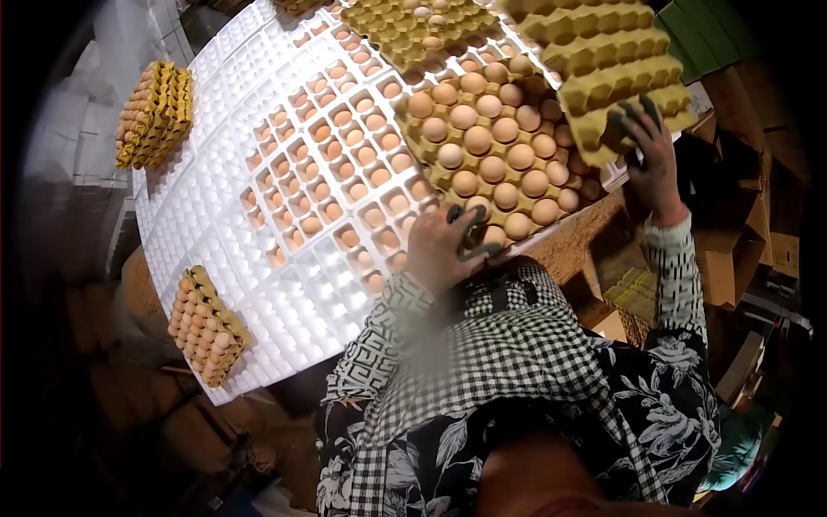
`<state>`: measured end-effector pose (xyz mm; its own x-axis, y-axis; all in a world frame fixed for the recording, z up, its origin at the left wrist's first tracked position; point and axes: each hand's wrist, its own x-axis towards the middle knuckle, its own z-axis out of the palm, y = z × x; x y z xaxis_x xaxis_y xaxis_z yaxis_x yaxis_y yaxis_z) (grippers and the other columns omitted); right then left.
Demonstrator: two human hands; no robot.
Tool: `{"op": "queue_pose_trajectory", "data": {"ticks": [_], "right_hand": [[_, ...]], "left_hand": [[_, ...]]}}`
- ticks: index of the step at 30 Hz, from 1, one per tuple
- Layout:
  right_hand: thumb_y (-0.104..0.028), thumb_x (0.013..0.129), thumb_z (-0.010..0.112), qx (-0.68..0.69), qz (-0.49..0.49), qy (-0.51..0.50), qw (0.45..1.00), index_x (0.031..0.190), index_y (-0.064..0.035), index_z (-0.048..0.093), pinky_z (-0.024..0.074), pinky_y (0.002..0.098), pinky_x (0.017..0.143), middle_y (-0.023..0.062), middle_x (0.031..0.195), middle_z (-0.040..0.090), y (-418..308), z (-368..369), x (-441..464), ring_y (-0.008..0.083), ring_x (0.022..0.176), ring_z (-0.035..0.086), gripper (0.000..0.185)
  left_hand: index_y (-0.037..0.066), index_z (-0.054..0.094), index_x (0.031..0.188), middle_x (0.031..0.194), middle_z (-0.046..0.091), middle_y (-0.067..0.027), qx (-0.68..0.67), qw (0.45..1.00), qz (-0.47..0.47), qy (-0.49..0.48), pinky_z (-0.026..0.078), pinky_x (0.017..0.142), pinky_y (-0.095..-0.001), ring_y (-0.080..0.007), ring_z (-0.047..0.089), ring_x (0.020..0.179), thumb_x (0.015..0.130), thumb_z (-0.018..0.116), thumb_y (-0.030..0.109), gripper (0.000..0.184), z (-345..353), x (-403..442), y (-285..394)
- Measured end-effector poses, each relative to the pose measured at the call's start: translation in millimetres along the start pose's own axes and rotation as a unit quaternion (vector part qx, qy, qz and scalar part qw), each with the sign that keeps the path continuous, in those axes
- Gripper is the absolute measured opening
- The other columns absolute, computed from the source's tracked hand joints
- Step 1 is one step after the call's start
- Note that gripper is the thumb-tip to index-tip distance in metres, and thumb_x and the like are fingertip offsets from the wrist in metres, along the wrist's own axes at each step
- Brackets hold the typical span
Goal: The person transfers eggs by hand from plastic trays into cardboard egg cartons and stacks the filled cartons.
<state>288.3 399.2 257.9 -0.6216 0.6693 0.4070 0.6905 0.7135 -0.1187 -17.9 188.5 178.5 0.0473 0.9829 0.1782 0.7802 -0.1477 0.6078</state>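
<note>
My left hand (444,246), dark coverings on its fingertips, grips the near-left corner of a yellow pulp tray full of brown eggs (504,155). Its thumb and fingers are bent beside the corner eggs. To the right, my right hand (650,155) is closed on the near edge of an eggless yellow tray (616,65), which lies tilted against the right side of the filled one. Under and left of the filled tray spreads a large white moulded surface (220,207), with many eggs (332,151) sitting in its square pockets.
Stacked trays with eggs (155,116) stand at the far left edge, and another egg tray (207,327) is at the near left. A yellow tray with a few eggs (418,30) lies at the back. Cardboard boxes (719,250) are on the right, below the surface.
</note>
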Motion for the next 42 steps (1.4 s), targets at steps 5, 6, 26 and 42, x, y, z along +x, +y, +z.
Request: {"op": "queue_pose_trajectory", "data": {"ticks": [5,6,26,42], "right_hand": [[0.009,0.070,0.059,-0.028,0.098,-0.145,0.984,0.132,-0.0144,0.058,0.0305,0.0420,0.116,0.0116,0.150,0.043,170,89,-34,0.0373,0.142,0.031,0.066],[0.008,0.072,0.059,-0.050,0.101,-0.232,0.966,0.133,-0.0151,0.058,0.0290,0.0427,0.116,0.0112,0.152,0.039,183,103,-38,0.0371,0.144,0.028,0.065],[-0.019,0.077,0.066,0.620,0.126,-0.098,0.768,0.120,-0.0004,0.049,0.0511,0.0349,0.088,0.0081,0.118,0.056,-27,57,6,0.0150,0.103,0.056,0.049],[-0.016,0.075,0.072,0.159,-0.181,-0.144,0.960,0.110,-0.0129,0.062,0.0526,0.0387,0.065,0.0093,0.103,0.060,-52,79,43,0.0272,0.082,0.066,0.036]], "left_hand": [[0.012,0.066,0.116,0.118,0.056,-0.0166,0.119,0.990,-0.075,-0.023,0.044,0.093,-0.0472,-0.0324,0.054,0.108,0.073,0.079,0.037,0.051,38,-7,53],[0.012,0.066,0.114,0.119,0.057,-0.0157,0.136,0.988,-0.076,-0.006,0.044,0.093,-0.0473,-0.0323,0.055,0.108,0.073,0.078,0.035,0.049,43,-8,57],[0.014,0.059,0.122,0.118,0.058,-0.0148,0.193,0.965,-0.154,-0.090,0.055,0.079,-0.0426,-0.0305,0.066,0.096,0.077,0.076,0.037,0.053,5,38,43],[0.023,0.068,0.118,0.131,0.051,-0.0189,0.233,0.958,-0.149,-0.078,0.057,0.067,-0.0362,-0.0267,0.069,0.092,0.076,0.074,0.025,0.042,-20,60,33]]}}
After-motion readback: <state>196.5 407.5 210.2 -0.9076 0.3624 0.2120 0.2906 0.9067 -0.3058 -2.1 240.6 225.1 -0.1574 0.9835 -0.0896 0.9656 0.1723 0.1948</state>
